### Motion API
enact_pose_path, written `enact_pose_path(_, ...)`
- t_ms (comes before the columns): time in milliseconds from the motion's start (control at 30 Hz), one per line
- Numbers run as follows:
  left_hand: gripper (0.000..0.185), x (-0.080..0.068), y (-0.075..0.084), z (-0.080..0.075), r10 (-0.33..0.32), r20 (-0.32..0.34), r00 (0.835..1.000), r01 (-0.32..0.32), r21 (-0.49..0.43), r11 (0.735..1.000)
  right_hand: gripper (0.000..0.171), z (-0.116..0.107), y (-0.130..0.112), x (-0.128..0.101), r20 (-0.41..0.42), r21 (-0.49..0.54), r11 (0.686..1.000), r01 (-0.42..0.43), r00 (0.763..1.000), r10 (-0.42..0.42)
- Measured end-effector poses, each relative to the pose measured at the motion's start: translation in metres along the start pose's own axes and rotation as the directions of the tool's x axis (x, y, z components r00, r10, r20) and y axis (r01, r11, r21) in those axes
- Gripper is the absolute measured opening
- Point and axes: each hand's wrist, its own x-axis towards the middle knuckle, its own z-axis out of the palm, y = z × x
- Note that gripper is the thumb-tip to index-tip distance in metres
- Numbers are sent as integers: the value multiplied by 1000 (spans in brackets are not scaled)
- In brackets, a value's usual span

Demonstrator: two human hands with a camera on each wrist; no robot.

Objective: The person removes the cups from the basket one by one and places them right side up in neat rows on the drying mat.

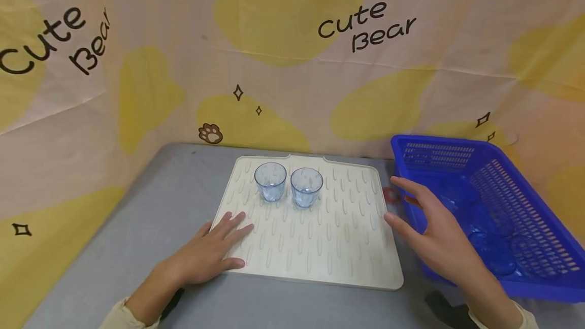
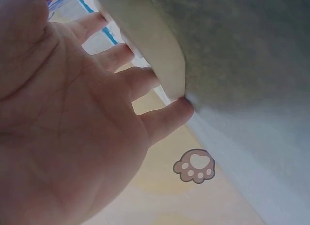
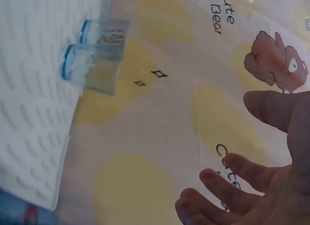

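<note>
Resting flat, my left hand point(image 1: 211, 254) presses the cream mat's point(image 1: 320, 248) near-left corner on the table point(image 1: 137, 227), fingers straight. My right hand point(image 1: 434, 235) hovers spread, empty, between the mat and blue basket point(image 1: 544, 217).

We see our left hand point(image 1: 215, 248) lying palm down with its fingers point(image 1: 237, 225) straight and spread, resting flat on the near left corner of the drying mat point(image 1: 320, 237), the wrist and a pale sleeve trailing back off that corner. Our right hand point(image 1: 431, 232) hovers just off the mat's right edge, palm turned toward the mat, fingers loosely extended and apart, thumb nearest the mat, holding nothing; its forearm runs back to the lower right.
</note>
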Motion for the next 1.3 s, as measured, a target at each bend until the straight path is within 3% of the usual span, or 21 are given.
enact_pose_path(367,73,2,-1,2,2,5,1000,-2,-5,1000,73,-29,55,-18,-24,-116,986,-122,993,120)
enact_pose_path(533,72,1,-1,1,0,14,1000,0,-13,1000,68,-28,69,-22,-42,-161,980,-117,993,111)
enact_pose_path(733,72,1,-1,-1,-6,14,1000,6,-15,1000,49,-25,73,-20,-123,-196,980,-20,992,-4)
enact_pose_path(800,73,1,-1,-1,-12,22,1000,12,-19,1000,44,-24,73,-22,-145,-207,977,57,986,-88)
enact_pose_path(900,73,2,-2,0,-15,31,999,16,-18,1000,41,-19,70,-29,-162,-273,944,186,958,-236)
enact_pose_path(1000,73,2,-1,1,-16,29,999,17,-18,1000,40,-13,67,-34,-141,-355,888,291,923,-359)
enact_pose_path(1133,72,1,0,0,-17,23,1000,17,-19,1000,39,-11,67,-32,-83,-377,854,357,906,-416)
enact_pose_path(1300,72,2,0,-1,-19,24,1000,19,-19,1000,41,-13,73,-25,-22,-308,875,375,916,-400)
